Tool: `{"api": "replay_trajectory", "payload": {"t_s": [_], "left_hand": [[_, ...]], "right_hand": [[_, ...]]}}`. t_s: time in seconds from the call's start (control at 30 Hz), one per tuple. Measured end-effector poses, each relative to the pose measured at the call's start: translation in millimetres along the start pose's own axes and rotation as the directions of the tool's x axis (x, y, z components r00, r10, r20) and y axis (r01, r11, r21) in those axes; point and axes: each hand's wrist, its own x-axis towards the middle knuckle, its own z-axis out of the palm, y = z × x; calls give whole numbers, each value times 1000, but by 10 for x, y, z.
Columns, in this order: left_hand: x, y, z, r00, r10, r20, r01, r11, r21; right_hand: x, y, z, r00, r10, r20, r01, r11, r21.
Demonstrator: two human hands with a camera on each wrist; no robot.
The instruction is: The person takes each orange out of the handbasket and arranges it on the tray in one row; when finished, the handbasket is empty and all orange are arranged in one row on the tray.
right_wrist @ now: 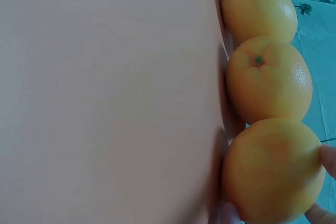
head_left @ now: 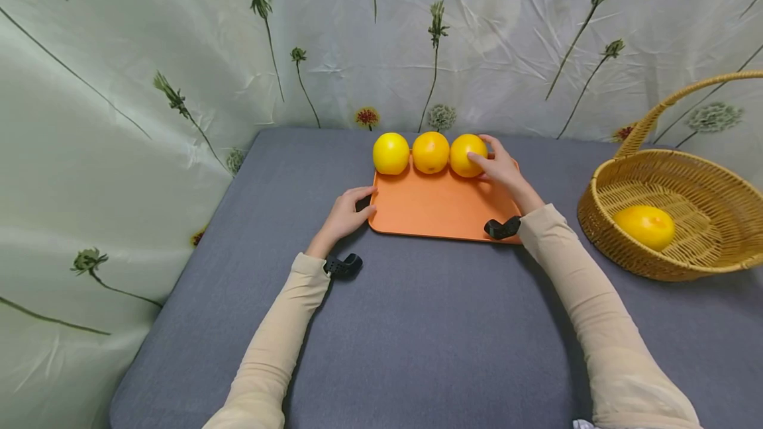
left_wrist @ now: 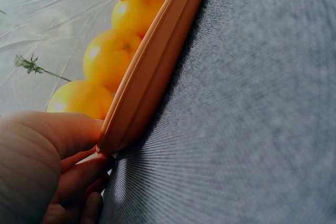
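Observation:
Three round yellow-orange fruits that look like oranges stand in a row along the far edge of an orange tray (head_left: 438, 207): the left orange (head_left: 391, 153), the middle orange (head_left: 431, 152) and the right orange (head_left: 468, 155). My right hand (head_left: 503, 167) holds the right orange, thumb on the near side and fingers around its far right. In the right wrist view, fingertips touch this orange (right_wrist: 273, 171) on several sides. At the tray's left edge, my left hand (head_left: 346, 212) pinches the rim; the left wrist view has the thumb (left_wrist: 68, 132) against it and curled fingers beneath.
On the right stands a woven basket (head_left: 602, 224) with a tall handle and one yellow-orange fruit (head_left: 645, 228) inside. A grey cloth surface (head_left: 429, 323) lies under everything. Behind it hangs a pale floral curtain (head_left: 357, 38), close to the row of fruits.

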Motion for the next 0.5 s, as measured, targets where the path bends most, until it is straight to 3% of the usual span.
{"api": "replay_trajectory", "payload": {"t_s": [0.5], "left_hand": [[-6, 5, -9, 1000, -2, -1, 2, 1000, 16]], "right_hand": [[19, -3, 52, 1000, 6, 10, -6, 999, 48]]}}
